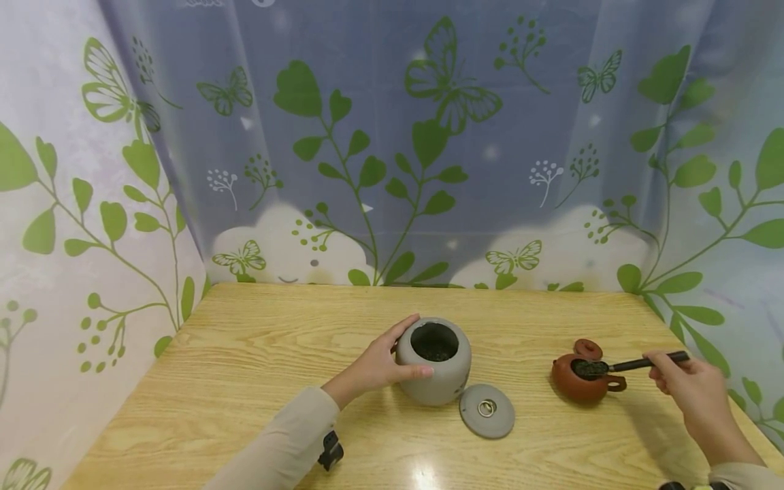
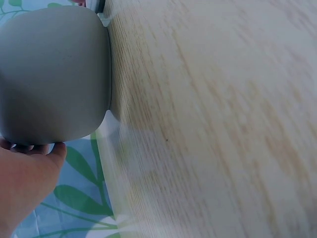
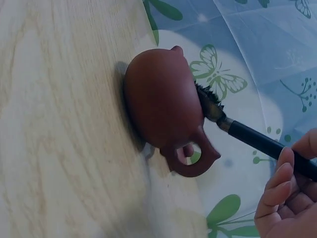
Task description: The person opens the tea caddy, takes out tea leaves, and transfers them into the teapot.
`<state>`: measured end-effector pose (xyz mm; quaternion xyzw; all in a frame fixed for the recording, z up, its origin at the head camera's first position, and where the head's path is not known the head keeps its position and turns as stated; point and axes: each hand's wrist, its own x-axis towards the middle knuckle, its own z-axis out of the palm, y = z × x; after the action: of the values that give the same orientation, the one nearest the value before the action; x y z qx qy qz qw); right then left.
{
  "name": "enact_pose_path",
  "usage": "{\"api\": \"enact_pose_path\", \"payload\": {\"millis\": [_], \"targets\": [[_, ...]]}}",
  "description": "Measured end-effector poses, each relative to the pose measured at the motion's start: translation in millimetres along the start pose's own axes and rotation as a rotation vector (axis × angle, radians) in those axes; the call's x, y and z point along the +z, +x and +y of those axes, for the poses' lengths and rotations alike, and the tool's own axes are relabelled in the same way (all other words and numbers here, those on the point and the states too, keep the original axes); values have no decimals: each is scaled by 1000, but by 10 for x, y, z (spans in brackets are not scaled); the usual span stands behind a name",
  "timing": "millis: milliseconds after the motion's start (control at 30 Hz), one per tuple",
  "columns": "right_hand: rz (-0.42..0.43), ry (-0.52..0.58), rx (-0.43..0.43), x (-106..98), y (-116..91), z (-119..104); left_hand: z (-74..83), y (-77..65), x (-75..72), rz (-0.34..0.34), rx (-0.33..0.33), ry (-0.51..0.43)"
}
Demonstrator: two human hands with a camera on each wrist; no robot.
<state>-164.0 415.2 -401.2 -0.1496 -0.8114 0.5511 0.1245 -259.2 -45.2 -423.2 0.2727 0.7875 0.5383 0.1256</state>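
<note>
My left hand (image 1: 382, 357) grips a round grey tea jar (image 1: 431, 381), thumb on the near side and fingers round the far side. Dark tea leaves show inside the jar, which fills the upper left of the left wrist view. At the right, my right hand (image 1: 692, 391) pinches the black handle of a tea scoop (image 1: 637, 364). The scoop's head, heaped with dark leaves, lies over the mouth of a reddish-brown clay teapot (image 1: 578, 388). In the right wrist view the teapot (image 3: 161, 94) stands upright on the table, its loop handle toward my hand.
The jar's grey lid (image 1: 486, 412) with a metal ring lies flat beside the jar. Behind the teapot is its small brown lid (image 1: 588, 349). The wooden table (image 1: 275, 327) ends at a patterned curtain (image 1: 380, 170) at the back.
</note>
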Motion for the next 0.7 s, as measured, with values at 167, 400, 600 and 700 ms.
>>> {"api": "enact_pose_path", "payload": {"millis": [167, 400, 600, 700], "targets": [[23, -195, -55, 23, -3, -78, 20, -10, -2, 0, -2, -3], [39, -440, -157, 55, -12, -172, 20, -15, 0, -7, 8, -9], [50, -517, -220, 91, -16, -223, 29, -16, -4, 0, 7, 0], [46, -502, -221, 90, -16, -228, 34, -17, -5, 1, 6, 3]]}}
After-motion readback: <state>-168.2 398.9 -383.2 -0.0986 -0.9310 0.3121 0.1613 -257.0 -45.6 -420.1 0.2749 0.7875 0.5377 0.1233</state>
